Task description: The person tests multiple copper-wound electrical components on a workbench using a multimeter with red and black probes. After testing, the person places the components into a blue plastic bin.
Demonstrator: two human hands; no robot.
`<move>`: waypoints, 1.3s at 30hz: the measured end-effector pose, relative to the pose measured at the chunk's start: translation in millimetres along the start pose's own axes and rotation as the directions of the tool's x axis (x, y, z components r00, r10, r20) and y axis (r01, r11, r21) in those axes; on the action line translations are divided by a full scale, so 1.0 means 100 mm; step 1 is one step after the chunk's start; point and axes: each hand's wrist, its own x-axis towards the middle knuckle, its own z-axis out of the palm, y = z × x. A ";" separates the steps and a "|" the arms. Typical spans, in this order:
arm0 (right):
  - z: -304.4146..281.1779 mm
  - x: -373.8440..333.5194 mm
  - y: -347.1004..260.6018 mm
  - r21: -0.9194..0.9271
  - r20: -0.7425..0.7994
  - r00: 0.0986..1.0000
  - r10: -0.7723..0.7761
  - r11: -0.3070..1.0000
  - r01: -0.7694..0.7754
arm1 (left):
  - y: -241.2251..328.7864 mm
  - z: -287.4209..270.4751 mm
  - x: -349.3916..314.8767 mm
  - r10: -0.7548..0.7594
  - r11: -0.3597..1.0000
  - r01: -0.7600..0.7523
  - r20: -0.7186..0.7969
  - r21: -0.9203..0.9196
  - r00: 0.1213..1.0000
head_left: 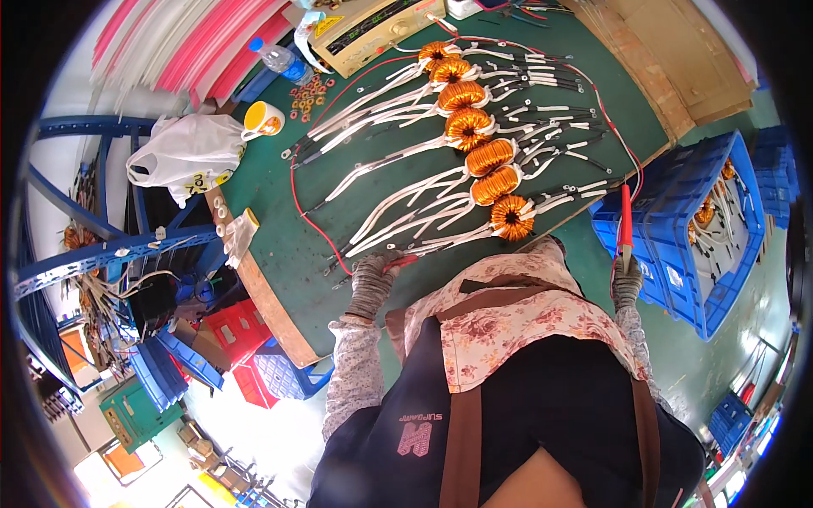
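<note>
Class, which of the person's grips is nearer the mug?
Left: the left grip is lower in view and right of the mug; the right grip is much farther right, beside the blue crate.

I could pass along the bare left strip of the table point(309, 292), outside the red cable point(293, 178) curving over it. Down the middle, the row of toroidal coils point(468, 118) blocks me, its white leads point(406, 153) fanning out on both sides. The power supply point(377, 38) bars the far end, cardboard point(686, 59) the far right corner, and a blue crate point(665, 245) crowds the near right edge.
</note>
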 end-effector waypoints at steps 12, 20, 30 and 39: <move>0.05 0.02 0.04 -0.203 -0.001 0.990 0.141 0.969 -0.138 | -0.16 0.11 -0.02 0.084 0.978 -0.091 -0.047 -0.186 0.995; 0.08 0.02 0.14 -0.150 -0.022 0.997 0.069 0.986 -0.072 | -0.17 0.09 0.00 0.161 0.983 -0.166 -0.075 -0.074 0.984; 0.05 0.02 -0.12 -0.042 0.028 0.996 0.089 0.995 -0.088 | -0.12 0.06 0.00 0.023 0.997 -0.022 0.003 -0.069 1.000; 0.03 0.09 -0.05 -0.054 0.046 0.998 0.039 0.998 -0.036 | -0.41 -0.05 -0.18 -0.074 0.993 0.072 -0.019 -0.093 0.997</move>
